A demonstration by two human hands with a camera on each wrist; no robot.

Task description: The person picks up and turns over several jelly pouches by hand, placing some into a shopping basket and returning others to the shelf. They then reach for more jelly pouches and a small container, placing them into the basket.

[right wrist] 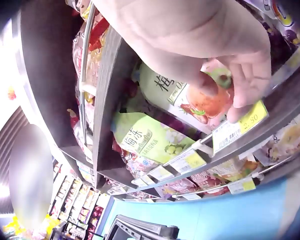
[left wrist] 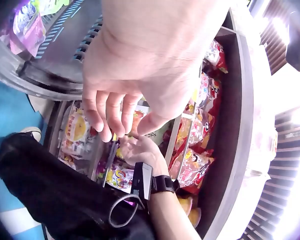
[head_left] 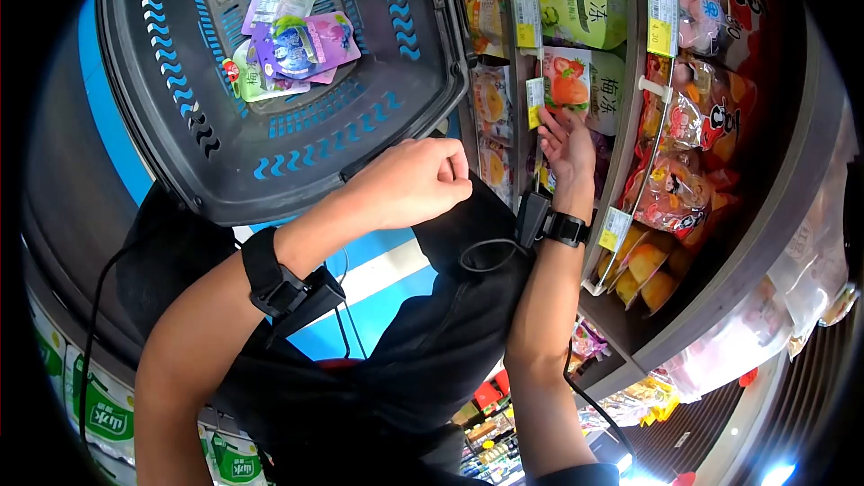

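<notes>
My left hand is held in the air between the basket and the shelf. In the left wrist view, that hand has loosely bent fingers with nothing in them. Palm turned up, my right hand is at the lower edge of a pouch with a strawberry picture. From the right wrist, the thumb of the right hand overlaps the front of that pouch, and the other fingers are spread beside it, near a yellow price tag. Whether the fingertips touch the pouch is unclear.
A black basket at the upper left holds several green and purple pouches. A green pouch stands beyond the strawberry one. Red snack bags fill the shelf section to the right, behind a metal rail. Cables hang from both wrists.
</notes>
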